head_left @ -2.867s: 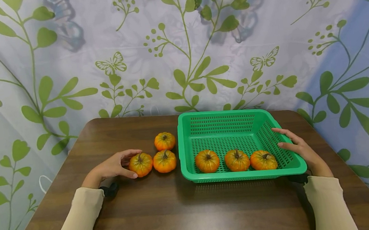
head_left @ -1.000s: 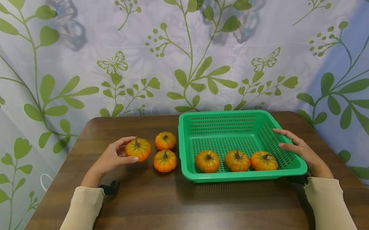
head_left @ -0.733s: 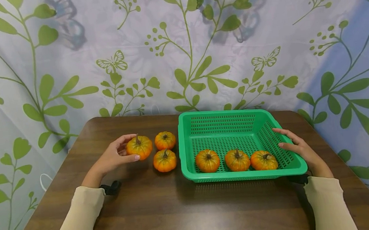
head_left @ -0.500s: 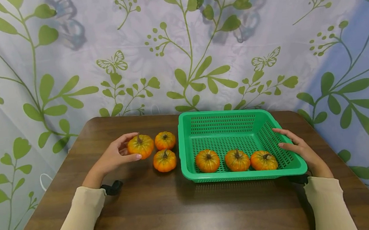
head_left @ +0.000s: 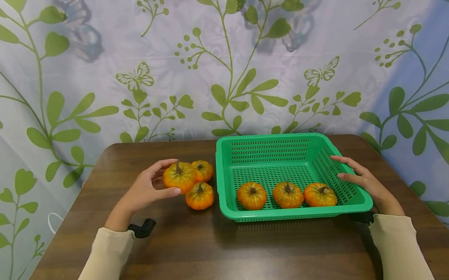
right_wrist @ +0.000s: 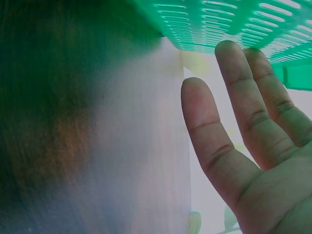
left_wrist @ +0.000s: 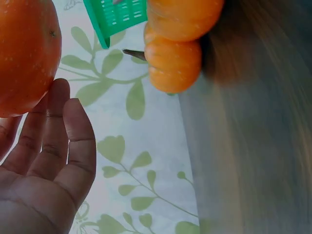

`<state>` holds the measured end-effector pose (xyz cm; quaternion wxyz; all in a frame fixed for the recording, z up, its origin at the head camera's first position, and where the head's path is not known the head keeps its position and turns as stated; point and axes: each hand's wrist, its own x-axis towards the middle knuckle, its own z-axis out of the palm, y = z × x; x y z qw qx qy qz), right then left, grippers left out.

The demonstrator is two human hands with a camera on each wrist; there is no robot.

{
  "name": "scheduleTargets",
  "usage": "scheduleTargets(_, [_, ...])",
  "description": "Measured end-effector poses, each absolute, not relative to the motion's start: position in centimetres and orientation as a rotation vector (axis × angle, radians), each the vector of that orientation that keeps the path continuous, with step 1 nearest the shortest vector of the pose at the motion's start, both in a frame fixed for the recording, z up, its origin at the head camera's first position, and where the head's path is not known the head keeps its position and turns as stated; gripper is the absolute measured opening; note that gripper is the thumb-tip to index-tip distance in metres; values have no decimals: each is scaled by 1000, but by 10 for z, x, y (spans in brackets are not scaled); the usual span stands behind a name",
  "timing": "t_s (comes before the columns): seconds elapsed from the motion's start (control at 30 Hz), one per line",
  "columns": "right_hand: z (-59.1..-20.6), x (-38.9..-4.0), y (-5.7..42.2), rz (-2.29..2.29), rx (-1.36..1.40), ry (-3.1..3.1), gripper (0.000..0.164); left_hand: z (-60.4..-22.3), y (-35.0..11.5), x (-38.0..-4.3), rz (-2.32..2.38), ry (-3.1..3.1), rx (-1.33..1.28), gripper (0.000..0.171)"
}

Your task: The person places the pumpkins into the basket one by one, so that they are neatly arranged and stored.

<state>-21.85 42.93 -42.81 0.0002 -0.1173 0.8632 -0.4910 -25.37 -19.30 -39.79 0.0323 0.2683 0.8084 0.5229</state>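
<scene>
In the head view my left hand (head_left: 147, 191) holds a small orange pumpkin (head_left: 179, 177) by its left side, thumb in front. This pumpkin (left_wrist: 27, 53) is off the table in the left wrist view. Just right of it, two more pumpkins rest on the table, one behind (head_left: 203, 170) and one in front (head_left: 200, 196); the held one partly covers the rear one. My right hand (head_left: 371, 186) grips the right wall of a green plastic basket (head_left: 298, 213). Thumb and a finger reach over its rim; the other fingers (right_wrist: 241, 92) lie outside, under the wall.
Three pumpkins, left (head_left: 252, 196), middle (head_left: 288, 195) and right (head_left: 320, 194), sit in a row along the basket's near side. Behind the brown wooden table (head_left: 238, 266) hangs a leaf-patterned curtain (head_left: 186, 84).
My left hand has lifted the pumpkin from the table and carried it up and then rightward, so that it now overlaps the rear pumpkin. The right hand and basket stay put.
</scene>
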Motion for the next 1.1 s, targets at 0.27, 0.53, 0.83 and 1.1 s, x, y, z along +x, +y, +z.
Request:
scheduleTargets(0.27, [-428, -219, 429, -1560, -362, 2695, 61, -393, -181, -254, 1615, 2498, 890, 72])
scheduleTargets(0.53, [-428, -218, 429, -1546, -383, 2710, 60, -388, -170, -255, 1634, 2463, 909, 71])
scheduleTargets(0.83, [-429, -218, 429, -1567, -398, 2699, 60, -380, -157, -257, 1623, 2454, 940, 71])
scheduleTargets(1.1, [-428, -218, 429, -1552, -386, 2708, 60, -370, -139, -260, 1643, 2406, 996, 73])
